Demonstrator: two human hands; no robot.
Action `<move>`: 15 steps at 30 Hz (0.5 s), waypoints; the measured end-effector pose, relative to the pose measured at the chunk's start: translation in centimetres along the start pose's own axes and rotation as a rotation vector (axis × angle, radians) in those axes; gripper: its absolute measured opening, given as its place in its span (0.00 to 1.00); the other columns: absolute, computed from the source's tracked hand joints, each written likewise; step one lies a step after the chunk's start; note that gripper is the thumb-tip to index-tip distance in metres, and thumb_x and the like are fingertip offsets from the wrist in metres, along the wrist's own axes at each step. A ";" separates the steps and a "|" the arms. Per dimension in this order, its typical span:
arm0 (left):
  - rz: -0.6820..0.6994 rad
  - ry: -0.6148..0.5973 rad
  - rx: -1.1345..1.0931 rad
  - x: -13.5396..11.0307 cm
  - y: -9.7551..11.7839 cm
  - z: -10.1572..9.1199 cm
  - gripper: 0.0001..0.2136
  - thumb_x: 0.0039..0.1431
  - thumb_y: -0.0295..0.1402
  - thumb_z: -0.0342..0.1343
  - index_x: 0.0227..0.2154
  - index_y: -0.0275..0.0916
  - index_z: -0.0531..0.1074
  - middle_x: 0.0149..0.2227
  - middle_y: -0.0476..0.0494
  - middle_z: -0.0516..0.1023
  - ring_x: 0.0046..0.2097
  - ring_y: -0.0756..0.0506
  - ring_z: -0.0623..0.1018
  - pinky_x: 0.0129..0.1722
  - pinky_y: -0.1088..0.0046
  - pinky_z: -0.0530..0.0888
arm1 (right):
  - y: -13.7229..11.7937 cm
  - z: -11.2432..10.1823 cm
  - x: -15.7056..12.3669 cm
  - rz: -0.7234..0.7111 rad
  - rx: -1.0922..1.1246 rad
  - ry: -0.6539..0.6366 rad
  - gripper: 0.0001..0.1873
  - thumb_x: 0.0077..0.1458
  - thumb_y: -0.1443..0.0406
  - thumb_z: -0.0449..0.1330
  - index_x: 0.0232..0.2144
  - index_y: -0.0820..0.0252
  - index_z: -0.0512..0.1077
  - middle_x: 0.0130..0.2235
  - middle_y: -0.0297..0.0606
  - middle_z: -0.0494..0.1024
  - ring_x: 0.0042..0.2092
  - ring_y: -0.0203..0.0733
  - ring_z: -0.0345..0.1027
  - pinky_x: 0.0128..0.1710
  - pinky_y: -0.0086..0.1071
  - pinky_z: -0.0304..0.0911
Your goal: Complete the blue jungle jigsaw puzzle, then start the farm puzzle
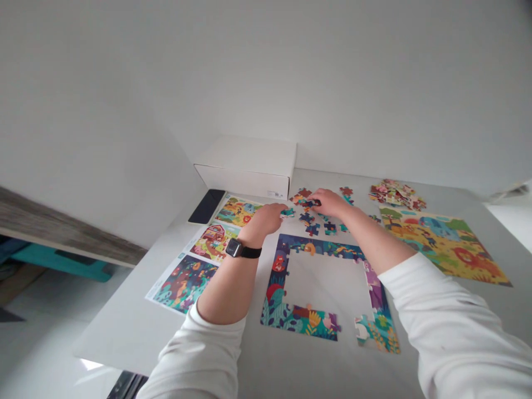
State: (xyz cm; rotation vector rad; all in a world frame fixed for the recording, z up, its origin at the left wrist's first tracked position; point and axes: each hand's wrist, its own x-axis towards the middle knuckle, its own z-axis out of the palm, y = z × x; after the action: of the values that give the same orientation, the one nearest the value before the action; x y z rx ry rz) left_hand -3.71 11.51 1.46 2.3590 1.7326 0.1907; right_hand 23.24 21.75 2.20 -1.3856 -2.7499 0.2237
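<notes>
My left hand (269, 218), with a watch (234, 247) on its wrist, is closed with a teal jigsaw puzzle piece (287, 213) at its fingertips. To its right, my right hand (330, 203) pinches a dark puzzle piece (316, 203) over a loose pile. Several loose blue and teal pieces (310, 224) lie just below the hands. Nearer to me is a partly joined puzzle border (274, 299) around bare tabletop, with a gap along its front side toward the right. My right forearm covers part of the border's upper right corner.
A printed picture sheet (188, 282) lies at left, beside a black phone (206, 206). A white box (245, 183) stands at the back against the wall. At right lie a finished animal puzzle (443, 239) and a heap of reddish pieces (397, 194).
</notes>
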 end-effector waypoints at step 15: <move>-0.006 0.010 0.028 0.2 -0.4 0.7 0.30 0.67 0.24 0.51 0.71 0.42 0.69 0.69 0.37 0.76 0.69 0.38 0.75 0.72 0.59 0.69 | 2.3 -1.0 -1.5 0.190 0.153 0.073 0.11 0.61 0.67 0.70 0.46 0.56 0.82 0.48 0.42 0.86 0.49 0.46 0.79 0.52 0.36 0.71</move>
State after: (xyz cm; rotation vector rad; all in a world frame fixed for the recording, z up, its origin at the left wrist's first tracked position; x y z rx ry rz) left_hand -3.83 11.74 0.71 2.3759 1.7582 0.1785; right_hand 26.08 22.02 2.82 -1.5792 -2.4845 0.3757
